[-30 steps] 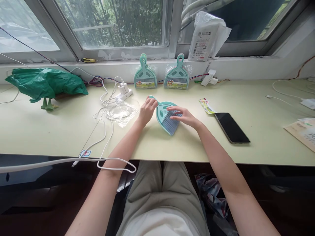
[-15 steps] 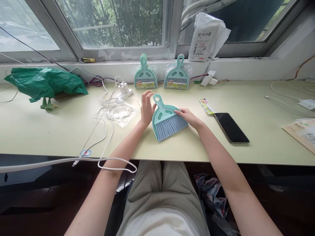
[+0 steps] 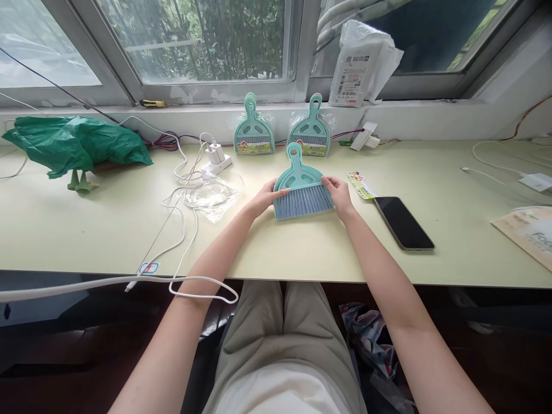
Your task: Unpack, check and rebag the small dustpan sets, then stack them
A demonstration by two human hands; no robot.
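Note:
A mint-green hand brush (image 3: 305, 198) with grey-blue bristles lies nested against a matching dustpan (image 3: 276, 214), whose edge shows at the left. Both are held handle up above the table. My left hand (image 3: 264, 198) grips the set's left side, thumb across the top of the bristles. On the right side, my right hand (image 3: 338, 195) pinches the edge with its thumb in front; its other fingers are partly hidden behind. Two similar wrapped sets, a left one (image 3: 254, 129) and a right one (image 3: 311, 129), lean on the wall behind.
A phone (image 3: 404, 223) and a printed card (image 3: 360, 186) lie right of my hands. White cables (image 3: 183, 213) and a clear plastic bag (image 3: 213, 198) are at left. Farther left is a green plastic bag (image 3: 81, 144). A wrapped package (image 3: 360, 69) stands on the sill.
The brush and dustpan have turned more upright and moved slightly right and away from me. My left hand, raised beside the handle before, has come down and taken hold of the left side.

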